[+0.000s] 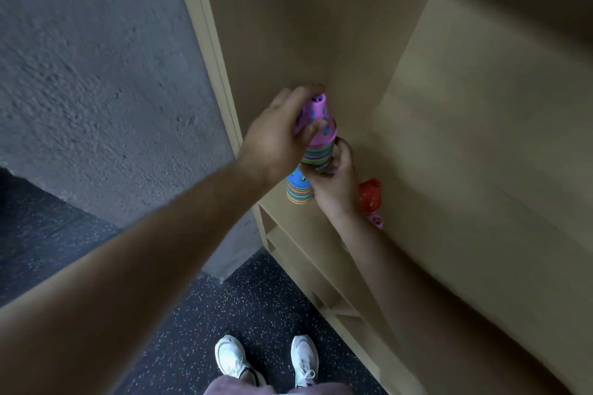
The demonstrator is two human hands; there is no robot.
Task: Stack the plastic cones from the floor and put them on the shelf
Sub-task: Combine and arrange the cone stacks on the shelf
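Observation:
A tall stack of plastic cones [319, 138], pink on top with many coloured rims below, is held over the wooden shelf [449, 170] near its left corner. My left hand [279, 135] grips the pink top cone from the left. My right hand [333, 183] holds the stack's base from below. A shorter stack with a blue top [299, 187] stands on the shelf just left of my right hand. A red cone [369, 196] and a small pink cone [376, 221] lie on the shelf to the right of my wrist.
The shelf unit's left side panel [211, 42] stands against a grey concrete wall [96, 74]. Lower compartments [321, 282] open below the shelf board. My white shoes [266, 359] stand on dark speckled floor.

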